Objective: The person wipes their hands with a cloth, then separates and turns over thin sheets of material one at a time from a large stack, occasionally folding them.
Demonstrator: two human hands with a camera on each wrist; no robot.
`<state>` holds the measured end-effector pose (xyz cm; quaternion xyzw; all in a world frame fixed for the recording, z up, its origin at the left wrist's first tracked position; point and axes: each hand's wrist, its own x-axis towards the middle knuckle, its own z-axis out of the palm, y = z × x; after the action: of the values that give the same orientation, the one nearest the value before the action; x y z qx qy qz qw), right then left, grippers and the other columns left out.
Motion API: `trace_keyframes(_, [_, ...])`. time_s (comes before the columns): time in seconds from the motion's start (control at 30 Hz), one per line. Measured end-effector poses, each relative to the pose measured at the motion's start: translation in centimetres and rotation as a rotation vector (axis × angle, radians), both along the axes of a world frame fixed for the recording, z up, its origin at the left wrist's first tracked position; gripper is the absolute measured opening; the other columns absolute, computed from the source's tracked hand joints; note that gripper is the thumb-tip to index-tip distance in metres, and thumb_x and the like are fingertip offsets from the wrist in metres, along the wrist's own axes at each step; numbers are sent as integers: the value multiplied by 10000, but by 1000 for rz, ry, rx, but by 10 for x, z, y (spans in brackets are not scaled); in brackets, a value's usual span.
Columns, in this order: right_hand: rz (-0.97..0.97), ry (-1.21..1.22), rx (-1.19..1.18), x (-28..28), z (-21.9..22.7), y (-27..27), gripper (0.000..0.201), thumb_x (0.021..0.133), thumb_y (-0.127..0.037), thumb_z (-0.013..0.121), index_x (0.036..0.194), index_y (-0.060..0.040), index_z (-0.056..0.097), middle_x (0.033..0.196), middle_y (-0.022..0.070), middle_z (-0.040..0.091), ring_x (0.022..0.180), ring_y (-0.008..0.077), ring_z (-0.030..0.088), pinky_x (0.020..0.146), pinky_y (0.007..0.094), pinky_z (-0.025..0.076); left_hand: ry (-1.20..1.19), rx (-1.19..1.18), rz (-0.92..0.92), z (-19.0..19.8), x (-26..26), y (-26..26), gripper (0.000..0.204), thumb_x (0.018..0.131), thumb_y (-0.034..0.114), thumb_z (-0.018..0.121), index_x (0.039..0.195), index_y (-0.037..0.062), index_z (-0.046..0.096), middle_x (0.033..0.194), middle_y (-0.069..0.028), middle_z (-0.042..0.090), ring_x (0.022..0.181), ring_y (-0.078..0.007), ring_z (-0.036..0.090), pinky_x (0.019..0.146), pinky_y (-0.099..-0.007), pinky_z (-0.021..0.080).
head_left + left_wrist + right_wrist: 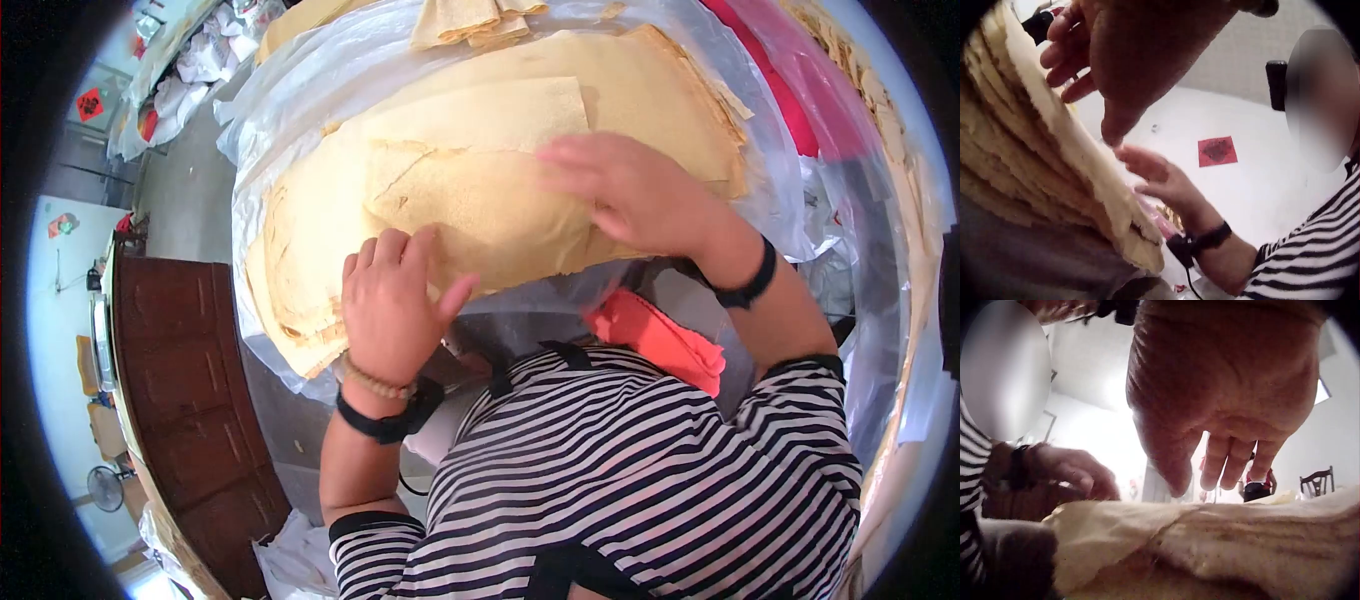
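overhanging one sheet stack [480,190] | one left hand [394,288], loosely spread | one right hand [640,190], fingers straight

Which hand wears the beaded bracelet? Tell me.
The left hand: the beaded bracelet sits beside its black wristband. The right hand shows only a black strap at the wrist.

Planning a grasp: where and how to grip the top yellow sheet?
Probably pinch the top yellow sheet by its near edge, coming from the person's side: it looks thin and limp, and that edge lies exposed along the pile's front.
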<state>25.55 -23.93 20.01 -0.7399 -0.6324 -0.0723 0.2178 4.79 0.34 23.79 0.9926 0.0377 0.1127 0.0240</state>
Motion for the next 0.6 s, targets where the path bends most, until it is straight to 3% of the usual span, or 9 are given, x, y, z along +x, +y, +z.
trace_keyframes(0.07, [-25,-60,-120,-24,9,-20,601,808,-80,674,1398,-179,605,1481,149,551,1383,336,520,1150,458,436,-57,25,-238,6,-9,16,560,745,298,845,1254,115,696,1174,-87,674,1059,-306,647,925,-430,510])
trace_keyframes(0.17, [-136,-164,-14,-41,-20,-25,696,742,-61,746,1409,-202,602,1531,107,511,1394,348,509,1153,478,440,-23,89,-214,-10,-16,19,618,674,167,832,1274,126,690,1280,-72,657,1156,-287,617,972,-435,495])
trace_keyframes(0.27, [-63,-154,34,-48,-29,-15,738,707,-124,797,1412,-204,592,1522,104,519,1381,341,518,1158,478,435,-112,147,-284,-27,-10,24,631,651,81,775,1274,134,691,1242,-55,677,1071,-276,644,929,-431,516])
trace_keyframes(0.37, [-46,-53,101,-44,-28,-12,772,681,-169,817,1416,-204,583,1525,104,517,1369,340,526,1161,484,432,-114,35,-279,-23,-9,18,672,619,53,743,1282,149,692,1188,-36,698,986,-253,666,867,-407,541])
trace_keyframes(0.47, [-38,-72,68,-39,-24,-16,699,751,-219,776,1423,-234,588,1502,100,531,1371,318,519,1160,467,419,-165,26,-218,-16,-4,0,616,667,44,717,1272,159,699,1156,-26,711,912,-236,674,808,-377,549])
trace_keyframes(0.6, [-92,-148,191,-34,-32,-24,593,810,-202,722,1392,-239,617,1446,93,585,1303,305,575,1142,476,435,-159,167,-162,-27,3,-18,530,739,16,659,1244,167,717,1179,-35,707,965,-228,666,816,-371,546])
